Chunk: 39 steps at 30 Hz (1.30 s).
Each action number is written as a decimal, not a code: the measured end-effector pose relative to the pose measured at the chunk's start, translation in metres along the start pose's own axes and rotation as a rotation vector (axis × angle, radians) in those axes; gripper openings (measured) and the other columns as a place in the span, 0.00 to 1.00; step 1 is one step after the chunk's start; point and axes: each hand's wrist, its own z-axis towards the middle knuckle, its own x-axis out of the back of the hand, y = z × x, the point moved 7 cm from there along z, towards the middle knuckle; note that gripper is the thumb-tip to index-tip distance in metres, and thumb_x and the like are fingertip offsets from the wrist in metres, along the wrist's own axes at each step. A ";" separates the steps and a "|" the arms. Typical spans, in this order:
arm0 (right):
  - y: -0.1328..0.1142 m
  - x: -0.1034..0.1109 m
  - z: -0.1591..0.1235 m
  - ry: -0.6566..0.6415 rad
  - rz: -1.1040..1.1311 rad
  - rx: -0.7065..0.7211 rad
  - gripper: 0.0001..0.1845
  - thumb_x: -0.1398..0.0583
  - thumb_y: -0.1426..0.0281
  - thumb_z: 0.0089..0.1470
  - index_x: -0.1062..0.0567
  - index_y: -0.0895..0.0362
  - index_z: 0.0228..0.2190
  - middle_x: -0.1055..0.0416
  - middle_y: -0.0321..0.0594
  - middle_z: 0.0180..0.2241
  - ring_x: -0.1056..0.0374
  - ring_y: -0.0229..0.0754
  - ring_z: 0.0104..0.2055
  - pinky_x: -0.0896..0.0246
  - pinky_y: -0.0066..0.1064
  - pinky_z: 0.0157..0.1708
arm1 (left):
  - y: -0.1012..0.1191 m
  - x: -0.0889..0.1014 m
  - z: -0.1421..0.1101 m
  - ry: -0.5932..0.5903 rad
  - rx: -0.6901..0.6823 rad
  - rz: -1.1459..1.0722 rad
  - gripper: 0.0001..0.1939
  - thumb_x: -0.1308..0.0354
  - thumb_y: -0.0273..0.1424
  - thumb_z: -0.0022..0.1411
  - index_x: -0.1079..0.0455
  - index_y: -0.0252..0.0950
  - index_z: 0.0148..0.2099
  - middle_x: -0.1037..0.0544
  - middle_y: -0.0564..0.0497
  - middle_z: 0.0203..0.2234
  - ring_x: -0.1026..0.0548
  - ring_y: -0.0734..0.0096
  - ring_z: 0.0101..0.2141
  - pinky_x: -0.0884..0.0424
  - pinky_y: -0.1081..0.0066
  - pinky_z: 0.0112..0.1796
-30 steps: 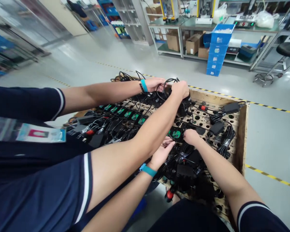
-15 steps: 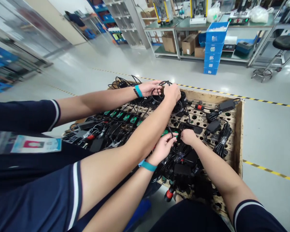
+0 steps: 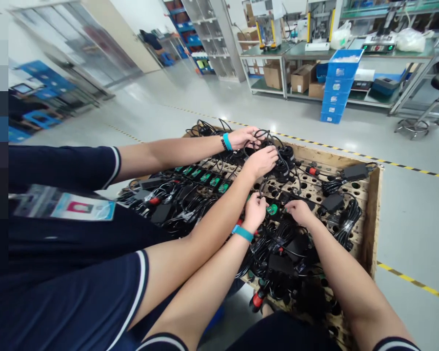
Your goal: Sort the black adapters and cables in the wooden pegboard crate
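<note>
Left hand (image 3: 255, 210), teal band at the wrist, fingers curled shut on the near-left edge of a small green-labelled part (image 3: 271, 209). Right hand (image 3: 299, 212) just to the right of that part, fingers bent down onto black cable (image 3: 278, 239) at its right side; whether pinching or only pressing, cannot tell. Part lying between the two hands, near the middle of the perforated wooden tray (image 3: 371, 214), on top of tangled cable.

Farther off, a co-worker's two hands from the left: far hand (image 3: 244, 137) with teal and beaded bands, nearer hand (image 3: 262, 161), both on a looped black cord (image 3: 274, 146) at the tray's far edge. A coil of cable (image 3: 287, 163) just right of them.

Left of the hands, a row of green-tagged parts (image 3: 205, 176) running diagonally over the tray. Black adapters (image 3: 354, 171) and bundled cords toward the right wall of the tray. Red-tipped plug (image 3: 257, 298) at the near edge. Badge (image 3: 81, 208) on the co-worker's dark shirt at far left. Stack of blue bins (image 3: 339, 85) and a workbench across the grey floor, beyond the yellow-black line.
</note>
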 end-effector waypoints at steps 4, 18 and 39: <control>0.029 0.020 -0.001 0.268 0.076 -0.172 0.24 0.51 0.76 0.59 0.23 0.63 0.51 0.22 0.49 0.47 0.25 0.43 0.48 0.32 0.31 0.51 | -0.005 0.005 -0.022 -0.027 0.071 -0.117 0.12 0.46 0.35 0.63 0.34 0.35 0.48 0.25 0.56 0.22 0.35 0.76 0.17 0.40 0.76 0.21; 0.055 0.010 0.015 0.342 0.110 -0.296 0.19 0.41 0.75 0.55 0.21 0.59 0.48 0.23 0.47 0.49 0.27 0.46 0.51 0.35 0.33 0.53 | -0.010 0.021 -0.082 -0.125 0.049 -0.279 0.14 0.43 0.41 0.61 0.38 0.37 0.41 0.22 0.53 0.27 0.28 0.76 0.23 0.33 0.75 0.26; 0.062 0.030 -0.041 0.668 0.851 -0.472 0.12 0.40 0.65 0.55 0.37 0.53 0.38 0.31 0.37 0.34 0.27 0.42 0.30 0.25 0.38 0.34 | 0.000 0.026 -0.084 0.109 -0.030 -0.445 0.27 0.36 0.43 0.62 0.38 0.39 0.58 0.27 0.41 0.54 0.23 0.64 0.50 0.27 0.62 0.53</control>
